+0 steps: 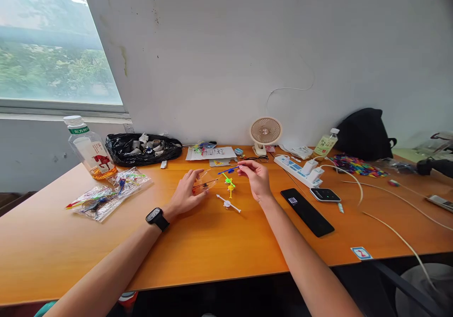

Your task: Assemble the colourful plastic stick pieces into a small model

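Observation:
My right hand (257,179) pinches one end of a thin blue plastic stick (226,171) between thumb and fingertips. Under that stick are a small blue piece (231,171), a green arrow spinner (228,180) and a yellow arrow spinner (231,189), close together on the table. Nearer to me lies a white arrow spinner (227,204). My left hand (187,192) rests, fingers apart, at a clear plastic bag (209,184) holding a dark stick and something red. The fingers partly cover the bag.
At left are clear bags of coloured parts (102,196), a large tea bottle (92,152) and a black plastic bag (113,147). A small fan (265,132) stands at the back. A power strip (295,170), black phone (307,212), cables and a pile of coloured pieces (357,164) lie right.

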Tool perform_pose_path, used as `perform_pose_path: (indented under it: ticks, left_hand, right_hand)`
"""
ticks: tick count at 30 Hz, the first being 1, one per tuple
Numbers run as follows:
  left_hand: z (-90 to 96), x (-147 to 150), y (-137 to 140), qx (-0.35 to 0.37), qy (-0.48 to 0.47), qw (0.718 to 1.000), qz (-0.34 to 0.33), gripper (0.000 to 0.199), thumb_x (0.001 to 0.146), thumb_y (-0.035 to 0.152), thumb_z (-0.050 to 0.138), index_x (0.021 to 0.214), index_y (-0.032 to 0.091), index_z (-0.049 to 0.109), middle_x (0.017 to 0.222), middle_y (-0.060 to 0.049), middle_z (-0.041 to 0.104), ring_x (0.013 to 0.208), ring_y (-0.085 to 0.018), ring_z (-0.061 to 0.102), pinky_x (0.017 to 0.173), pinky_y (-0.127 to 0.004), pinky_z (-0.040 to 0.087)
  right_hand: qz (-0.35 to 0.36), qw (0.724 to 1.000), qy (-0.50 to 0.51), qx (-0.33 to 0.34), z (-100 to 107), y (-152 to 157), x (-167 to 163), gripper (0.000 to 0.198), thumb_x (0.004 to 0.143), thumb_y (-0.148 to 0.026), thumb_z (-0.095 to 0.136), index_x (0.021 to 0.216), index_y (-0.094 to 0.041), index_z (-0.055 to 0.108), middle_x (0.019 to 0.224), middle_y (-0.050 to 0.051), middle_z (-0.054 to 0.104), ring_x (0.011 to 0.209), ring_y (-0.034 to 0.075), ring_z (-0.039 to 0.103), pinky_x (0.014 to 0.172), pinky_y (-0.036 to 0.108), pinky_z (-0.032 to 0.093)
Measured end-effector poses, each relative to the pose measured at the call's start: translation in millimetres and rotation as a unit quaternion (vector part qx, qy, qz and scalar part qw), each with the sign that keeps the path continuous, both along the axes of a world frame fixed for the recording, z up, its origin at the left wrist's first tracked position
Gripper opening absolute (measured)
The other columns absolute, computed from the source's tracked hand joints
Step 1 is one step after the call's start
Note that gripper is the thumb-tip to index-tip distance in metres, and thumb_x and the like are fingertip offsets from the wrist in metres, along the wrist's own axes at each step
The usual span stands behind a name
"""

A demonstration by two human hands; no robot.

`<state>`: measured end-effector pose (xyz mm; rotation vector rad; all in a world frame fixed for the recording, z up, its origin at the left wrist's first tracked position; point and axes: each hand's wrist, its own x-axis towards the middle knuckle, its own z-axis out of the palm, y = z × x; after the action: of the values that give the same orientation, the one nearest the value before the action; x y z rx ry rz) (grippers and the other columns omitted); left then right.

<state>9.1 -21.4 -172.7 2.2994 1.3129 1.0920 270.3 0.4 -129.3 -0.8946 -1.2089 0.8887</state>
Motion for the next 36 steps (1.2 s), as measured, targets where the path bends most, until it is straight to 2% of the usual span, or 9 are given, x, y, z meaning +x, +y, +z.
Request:
perform_pose_path:
  ticks: [5, 8, 11, 16, 20, 23, 29, 32, 36]
  left_hand:
    - [3.8, 6, -6, 0.009, -0.006, 1.0, -0.013, 0.06, 0.09, 0.046, 0.064, 0.145, 0.027, 0.046, 0.128, -0.011, 0.057, 0.117, -0.03, 0.055, 0.101, -0.048, 0.046]
    - [6.2, 10, -11, 0.02, -0.011, 0.999, -0.038, 0.062, 0.089, 0.043, 0.065, 0.146, 0.028, 0.045, 0.128, -0.011, 0.057, 0.117, -0.03, 0.055, 0.103, -0.047, 0.045]
    - [7.2, 12, -12, 0.026, -0.024, 0.998, -0.048, 0.061, 0.089, 0.04, 0.066, 0.145, 0.027, 0.046, 0.123, -0.009, 0.058, 0.114, -0.028, 0.055, 0.102, -0.045, 0.045]
    - [12.1, 14, -13, 0.037, -0.097, 0.995, 0.005, 0.06, 0.091, 0.04, 0.065, 0.145, 0.026, 0.044, 0.116, -0.007, 0.054, 0.107, -0.024, 0.054, 0.1, -0.041, 0.046]
    - [19.2, 15, -16, 0.096, -0.174, 0.973, 0.114, 0.07, 0.088, 0.048, 0.069, 0.148, 0.026, 0.039, 0.118, -0.008, 0.051, 0.108, -0.025, 0.052, 0.099, -0.041, 0.046]
    - [18.5, 14, -15, 0.076, -0.25, 0.949, 0.176, 0.071, 0.086, 0.053, 0.071, 0.145, 0.028, 0.042, 0.118, -0.008, 0.051, 0.107, -0.024, 0.053, 0.093, -0.038, 0.047]
    - [15.6, 8, 0, -0.069, -0.353, 0.927, 0.109, 0.05, 0.085, 0.061, 0.067, 0.119, 0.025, 0.061, 0.099, -0.002, 0.057, 0.082, -0.017, 0.054, 0.074, -0.031, 0.046]
    - [23.4, 5, 3, -0.076, -0.416, 0.9, 0.106, 0.043, 0.09, 0.063, 0.056, 0.098, 0.022, 0.066, 0.092, -0.003, 0.059, 0.083, -0.018, 0.053, 0.072, -0.03, 0.044]
    - [30.2, 1, 2, -0.116, -0.45, 0.873, 0.15, 0.032, 0.083, 0.054, 0.063, 0.088, 0.022, 0.068, 0.09, -0.003, 0.061, 0.083, -0.019, 0.052, 0.067, -0.03, 0.04]
  right_hand:
    - [0.052, 0.997, -0.028, -0.055, -10, -7, -18, 0.032, 0.07, -0.042, 0.083, 0.089, -0.017, 0.074, 0.077, 0.004, 0.073, 0.051, 0.011, 0.057, 0.048, 0.025, 0.05]
    - [0.149, 0.979, -0.124, -0.064, -9, -18, -25, 0.036, 0.078, -0.048, 0.077, 0.098, -0.019, 0.077, 0.087, 0.005, 0.075, 0.042, 0.007, 0.047, 0.04, 0.023, 0.04]
    - [0.228, 0.952, -0.202, -0.037, -1, -28, -25, 0.039, 0.091, -0.05, 0.062, 0.115, -0.022, 0.076, 0.092, 0.004, 0.076, 0.043, 0.007, 0.048, 0.042, 0.023, 0.042]
    - [0.193, 0.952, -0.234, 0.046, 7, -35, -23, 0.036, 0.094, -0.037, 0.06, 0.126, -0.026, 0.07, 0.12, 0.007, 0.071, 0.079, 0.016, 0.068, 0.073, 0.031, 0.058]
    - [0.083, 0.942, -0.289, 0.15, 3, -35, -28, 0.055, 0.09, -0.031, 0.067, 0.143, -0.032, 0.054, 0.151, 0.01, 0.047, 0.107, 0.022, 0.065, 0.09, 0.037, 0.057]
    - [0.004, 0.917, -0.363, 0.162, -6, -29, -27, 0.047, 0.095, -0.03, 0.061, 0.141, -0.03, 0.054, 0.141, 0.01, 0.053, 0.096, 0.02, 0.064, 0.086, 0.036, 0.054]
    - [0.022, 0.865, -0.496, 0.072, -29, -11, -10, 0.029, 0.091, -0.024, 0.065, 0.119, -0.022, 0.067, 0.11, 0.006, 0.064, 0.078, 0.016, 0.061, 0.072, 0.029, 0.048]
    - [0.063, 0.86, -0.502, 0.059, -36, -7, -7, 0.029, 0.088, -0.012, 0.061, 0.115, -0.02, 0.069, 0.105, 0.005, 0.065, 0.069, 0.013, 0.058, 0.068, 0.026, 0.047]
    - [0.052, 0.875, -0.474, 0.081, -37, -3, -8, 0.031, 0.087, -0.004, 0.053, 0.107, -0.019, 0.07, 0.099, 0.006, 0.068, 0.077, 0.016, 0.062, 0.071, 0.027, 0.048]
